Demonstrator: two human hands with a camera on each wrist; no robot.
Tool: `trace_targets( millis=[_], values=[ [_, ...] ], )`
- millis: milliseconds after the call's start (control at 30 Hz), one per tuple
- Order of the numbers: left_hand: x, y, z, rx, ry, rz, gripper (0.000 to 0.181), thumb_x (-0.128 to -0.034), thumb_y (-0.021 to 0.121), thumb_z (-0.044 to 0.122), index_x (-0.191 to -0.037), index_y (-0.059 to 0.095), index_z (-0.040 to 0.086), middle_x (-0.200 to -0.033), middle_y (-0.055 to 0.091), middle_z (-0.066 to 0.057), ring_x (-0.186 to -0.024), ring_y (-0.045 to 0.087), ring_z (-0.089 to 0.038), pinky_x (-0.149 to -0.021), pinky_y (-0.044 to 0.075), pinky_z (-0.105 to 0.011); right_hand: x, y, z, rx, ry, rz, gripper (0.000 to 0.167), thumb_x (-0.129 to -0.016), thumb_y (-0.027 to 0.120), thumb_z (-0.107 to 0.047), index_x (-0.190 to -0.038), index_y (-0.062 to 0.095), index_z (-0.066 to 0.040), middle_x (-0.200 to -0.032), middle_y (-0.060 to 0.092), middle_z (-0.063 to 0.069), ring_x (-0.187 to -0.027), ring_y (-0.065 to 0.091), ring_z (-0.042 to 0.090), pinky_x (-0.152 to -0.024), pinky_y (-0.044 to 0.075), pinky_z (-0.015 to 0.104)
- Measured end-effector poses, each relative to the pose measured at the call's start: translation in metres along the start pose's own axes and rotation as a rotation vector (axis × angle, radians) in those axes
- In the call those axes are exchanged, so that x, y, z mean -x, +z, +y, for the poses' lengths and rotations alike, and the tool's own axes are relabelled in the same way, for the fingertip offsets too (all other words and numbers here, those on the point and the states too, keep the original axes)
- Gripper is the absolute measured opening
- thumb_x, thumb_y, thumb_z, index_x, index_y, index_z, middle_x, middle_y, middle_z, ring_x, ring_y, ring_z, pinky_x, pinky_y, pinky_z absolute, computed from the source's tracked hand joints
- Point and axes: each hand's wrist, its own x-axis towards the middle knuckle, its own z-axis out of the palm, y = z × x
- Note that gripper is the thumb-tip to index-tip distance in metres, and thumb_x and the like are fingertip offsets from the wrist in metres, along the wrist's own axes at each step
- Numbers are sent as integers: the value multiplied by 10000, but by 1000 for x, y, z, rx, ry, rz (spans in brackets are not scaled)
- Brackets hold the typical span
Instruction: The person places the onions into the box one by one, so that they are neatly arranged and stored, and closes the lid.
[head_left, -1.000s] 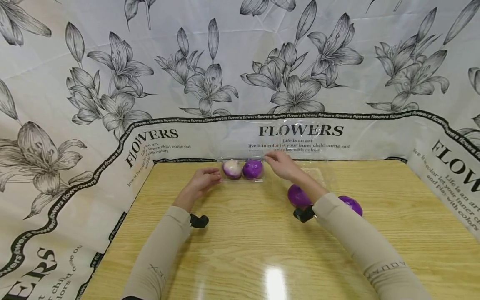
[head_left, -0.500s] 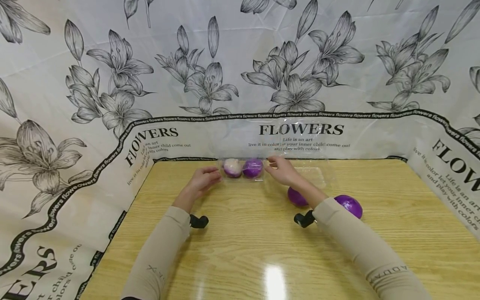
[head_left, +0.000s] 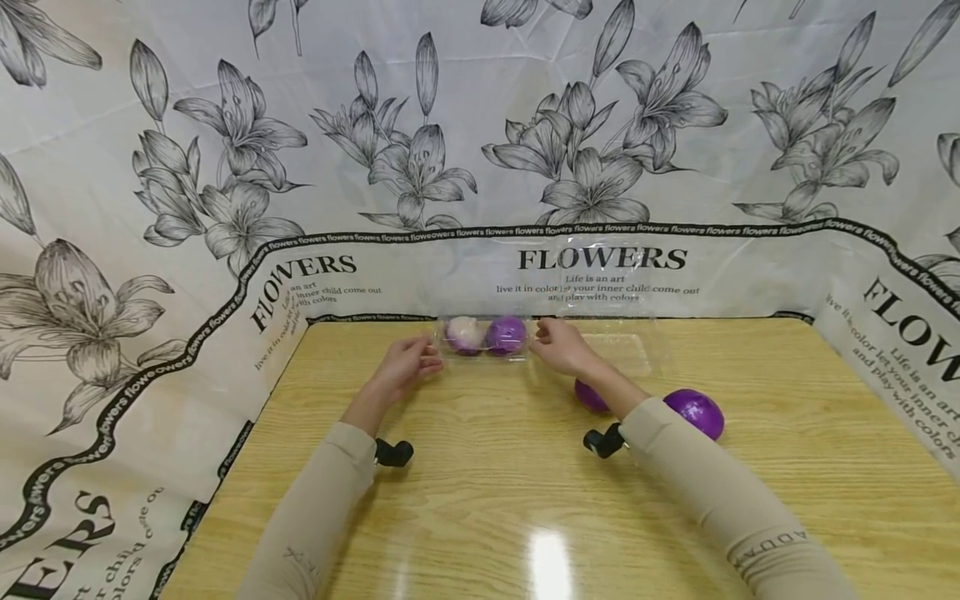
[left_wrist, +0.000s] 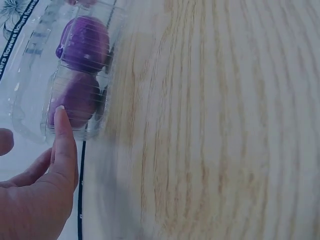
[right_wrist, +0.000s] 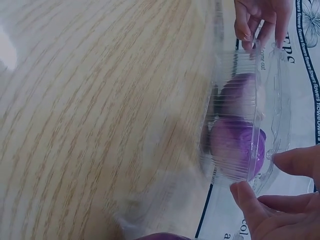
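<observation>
One clear box [right_wrist: 237,62] between your left hand [head_left: 405,364] and your right hand [head_left: 562,346]

You have the clear box at the back edge of the wooden table [head_left: 465,500], just in front of the flower-printed cloth [head_left: 555,50]. Two balls sit side by side inside it: a pale-topped ball [head_left: 465,335] toward your left hand, and a purple ball [head_left: 506,336] toward your right. Clear plastic also shows behind the balls, but you cannot tell from these views whether the lid is closed.

Your left hand is at the left end of the box, with its index finger [left_wrist: 63,130] straight and its thumb [left_wrist: 5,141] well apart from it. In the left wrist view that fingertip overlaps the end of the box; whether it presses on the plastic, you cannot tell. Your right hand is at the other end, its thumb and index finger spread with a moderate gap, the tips right by the box's corner. Firm contact there is unclear too.

To the right of your right hand stands a second clear box [head_left: 618,354]. One loose purple ball [head_left: 591,397] lies partly hidden by your right forearm, and a bigger-looking purple ball [head_left: 697,414] lies farther right, beside your sleeve [head_left: 735,492].
</observation>
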Motion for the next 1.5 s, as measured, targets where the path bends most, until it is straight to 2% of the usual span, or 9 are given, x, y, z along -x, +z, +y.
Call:
trace_targets(
  millis=[333,533,633,733,867,1033,1167,1400,1500],
  values=[
    [6,3,-3,-27,24,-27,448,-1087,463,77,-1485,395,-116,-1351,509,-303,-1070,634,-264,-948,592,-291,-1,1,1,-14,17,-23,557,-1000,576,-76,-1420,375,229,-1272,615,361,-1173,629,459,-1058,521,533],
    [5,7,-5,-15,51,-47,431,-1072,470,24,-1458,394,-153,-1350,508,-354,-1047,644,-274,-950,596,-314,-1,3,-1,-94,40,-55,540,-1008,534,-16,-1421,328,265,-1129,692,325,-1018,712,420,-1049,529,516],
    [4,8,-5,-23,51,-48,431,-1074,463,21,-1462,393,-153,-1241,590,-322,-989,679,-252,-931,608,-329,-1,3,-2,-180,69,-67,532,-1012,527,0,-1422,320,269,-1115,684,347,-976,722,423,-962,587,489],
    [3,9,-4,-20,44,-45,430,-1075,464,18,-1466,396,-147,-1066,661,-220,-877,706,-201,-891,623,-326,-2,3,-2,-261,94,-80,510,-1022,514,7,-1407,326,283,-1121,662,384,-891,742,385,-897,616,465],
    [3,10,-4,-4,44,-42,433,-1067,467,-2,-1462,387,-159,-929,679,-137,-790,713,-169,-860,634,-331,-2,3,-1,-305,112,-88,475,-1022,503,20,-1385,355,289,-1120,649,404,-766,737,251,-873,625,455],
    [4,10,-4,3,50,-12,433,-1049,503,-12,-1449,407,-145,-895,701,-137,-767,722,-174,-852,638,-341,-2,4,-3,-293,96,-72,465,-990,517,52,-1362,382,296,-1085,653,409,-688,699,173,-830,641,441],
    [4,10,-4,24,45,4,443,-1037,518,-27,-1449,406,-144,-882,705,-140,-751,719,-165,-857,636,-337,-2,7,-4,-277,80,-46,500,-948,523,80,-1368,366,301,-1054,654,414,-623,658,134,-741,657,395],
    [4,10,-4,34,37,15,442,-1035,524,-32,-1452,415,-134,-859,698,-120,-754,721,-165,-862,635,-336,-1,8,-3,-240,82,-30,504,-948,523,68,-1380,378,284,-1049,675,383,-716,707,290,-687,652,344],
    [4,10,-5,36,38,17,442,-1035,527,-33,-1451,416,-132,-860,700,-122,-759,723,-170,-831,640,-315,-2,9,-2,-248,90,-32,501,-945,532,73,-1377,385,280,-1051,674,383,-725,711,297,-675,649,323]
  ],
)
